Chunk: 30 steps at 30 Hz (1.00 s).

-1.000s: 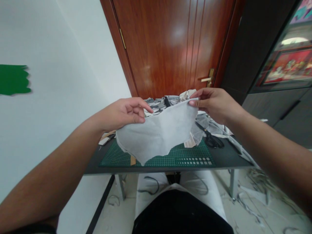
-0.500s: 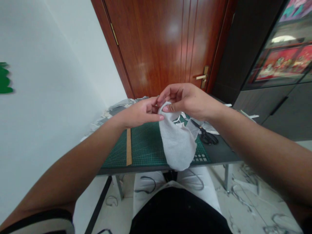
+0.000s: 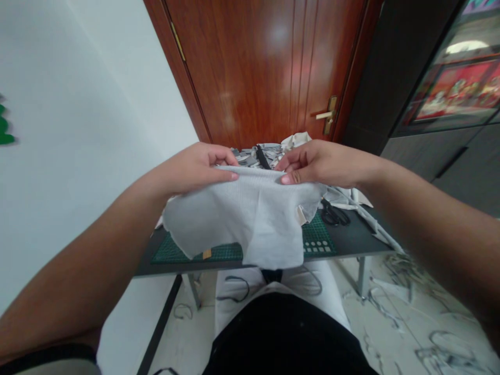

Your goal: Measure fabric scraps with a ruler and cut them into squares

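Note:
A light grey piece of fabric (image 3: 250, 213) hangs stretched between my hands above the table, its lower edge irregular. My left hand (image 3: 203, 169) pinches its top edge on the left, thumb in front and fingers behind. On the right, my right hand (image 3: 308, 164) grips the same edge between thumb and fingers. Beneath the cloth lies a green cutting mat (image 3: 172, 252), mostly covered from view. Only the near end of a wooden ruler (image 3: 207, 254) shows below the fabric. Black-handled scissors (image 3: 334, 213) rest right of the cloth, their blades hidden.
Fabric scraps (image 3: 250, 156) are heaped along the back of the grey table (image 3: 351, 239), with more strips at its right. A wooden door (image 3: 250, 73) stands behind, a white wall (image 3: 89, 104) at left and a dark cabinet (image 3: 429, 161) at right. Scraps litter the floor.
My hands have moved apart, the left one leftward and the right one slightly rightward. The fabric, earlier bunched and hanging narrow, is now spread wide between them.

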Tool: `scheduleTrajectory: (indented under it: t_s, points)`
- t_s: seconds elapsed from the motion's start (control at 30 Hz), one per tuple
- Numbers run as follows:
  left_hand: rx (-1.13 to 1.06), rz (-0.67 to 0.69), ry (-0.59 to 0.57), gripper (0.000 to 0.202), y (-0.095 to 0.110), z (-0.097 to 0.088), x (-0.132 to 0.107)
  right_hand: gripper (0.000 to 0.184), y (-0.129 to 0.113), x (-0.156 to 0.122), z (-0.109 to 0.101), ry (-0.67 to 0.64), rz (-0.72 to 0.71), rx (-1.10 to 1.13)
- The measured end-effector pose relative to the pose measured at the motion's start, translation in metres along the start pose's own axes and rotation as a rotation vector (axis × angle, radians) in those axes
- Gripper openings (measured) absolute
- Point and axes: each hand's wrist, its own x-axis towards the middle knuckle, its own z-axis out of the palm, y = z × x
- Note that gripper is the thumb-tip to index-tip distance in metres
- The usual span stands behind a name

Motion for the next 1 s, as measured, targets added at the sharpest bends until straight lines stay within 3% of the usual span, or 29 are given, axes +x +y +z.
scheduleTrajectory:
  t_s: [0.13, 0.23, 0.33, 0.43, 0.67, 0.87, 1.0]
  points:
    - [0.035, -0.026, 0.073, 0.028, 0.004, -0.016, -0.006, 0.029, 0.006, -0.01, 0.015, -0.183, 0.024, 0.078]
    - [0.111, -0.035, 0.05, 0.029, 0.004, -0.028, -0.01, 0.024, 0.015, -0.013, 0.03, -0.272, 0.007, 0.053]
    - [0.222, -0.055, -0.013, 0.026, 0.001, -0.039, -0.015, 0.018, 0.028, -0.014, 0.031, -0.072, 0.013, -0.041]
    - [0.22, -0.114, -0.069, 0.023, -0.007, -0.047, -0.02, 0.019, 0.044, -0.017, 0.018, 0.112, 0.074, -0.112]
    - [0.277, -0.126, -0.104, 0.023, -0.029, -0.057, -0.026, 0.036, 0.068, -0.033, -0.011, 0.109, 0.177, -0.176]
    - [0.286, -0.138, -0.011, 0.025, -0.058, -0.054, -0.021, 0.048, 0.078, -0.033, -0.036, 0.133, 0.271, -0.198]
    - [0.335, -0.137, 0.084, 0.031, -0.082, -0.043, -0.005, 0.041, 0.075, -0.013, -0.057, 0.25, 0.288, -0.346]
